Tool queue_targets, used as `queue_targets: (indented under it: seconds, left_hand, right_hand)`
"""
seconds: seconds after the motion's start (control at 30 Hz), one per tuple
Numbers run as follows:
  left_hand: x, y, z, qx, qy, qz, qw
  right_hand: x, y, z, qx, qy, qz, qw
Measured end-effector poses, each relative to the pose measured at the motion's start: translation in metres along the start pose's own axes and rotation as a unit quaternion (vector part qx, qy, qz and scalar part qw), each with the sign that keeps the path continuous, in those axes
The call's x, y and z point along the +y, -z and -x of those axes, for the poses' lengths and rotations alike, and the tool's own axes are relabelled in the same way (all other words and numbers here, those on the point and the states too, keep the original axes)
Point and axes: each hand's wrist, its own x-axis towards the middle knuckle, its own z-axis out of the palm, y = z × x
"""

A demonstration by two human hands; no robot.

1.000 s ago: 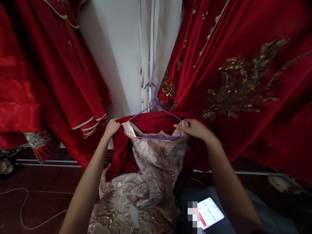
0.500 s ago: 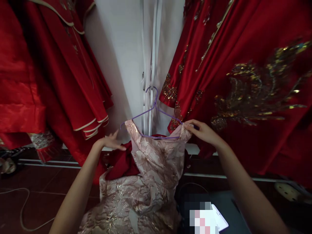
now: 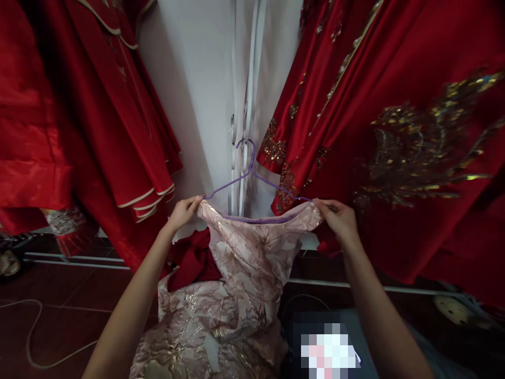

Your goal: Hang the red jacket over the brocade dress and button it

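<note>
A pale pink dress (image 3: pixel 252 252) with a shiny gold floral pattern hangs in front of me on a purple hanger (image 3: pixel 251 167), whose hook points up against the white wall. My left hand (image 3: pixel 184 213) pinches the dress's left shoulder at the hanger's end. On the other side, my right hand (image 3: pixel 338 218) is closed on the right shoulder, fingers curled at the hanger's right tip. The neckline is stretched wide between both hands. Behind the dress's left side shows some dark red cloth (image 3: pixel 195 258). The lower skirt spreads toward me and runs out of view.
Red garments (image 3: pixel 118 131) hang on the left, and red gowns with gold sequins (image 3: pixel 418 147) on the right. White straps (image 3: pixel 244 79) run down the wall. A pale cable (image 3: pixel 35 337) lies on the dark floor. A pixelated bright patch (image 3: pixel 329 352) sits at the bottom right.
My left hand has gone from spread fingers beside the dress to pinching its left shoulder. My right hand has moved slightly outward, and the right shoulder and neckline are now pulled wider.
</note>
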Motion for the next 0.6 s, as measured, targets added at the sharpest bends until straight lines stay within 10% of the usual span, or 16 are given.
queue_targets:
  seconds: [0.17,0.33,0.6]
  left_hand:
    - [-0.026,0.009,0.036,-0.086,0.056,-0.028,0.994]
    - [0.014,-0.008,0.038,-0.130,-0.087,-0.127,0.979]
    - [0.071,-0.075,0.018,-0.159,-0.239,-0.131,0.949]
  right_hand:
    - [0.012,0.023,0.040,-0.105,-0.037,0.067,0.992]
    - [-0.033,0.021,0.075,-0.307,0.044,0.104,0.945]
    - [-0.055,0.008,0.036,-0.173,0.195,0.100,0.960]
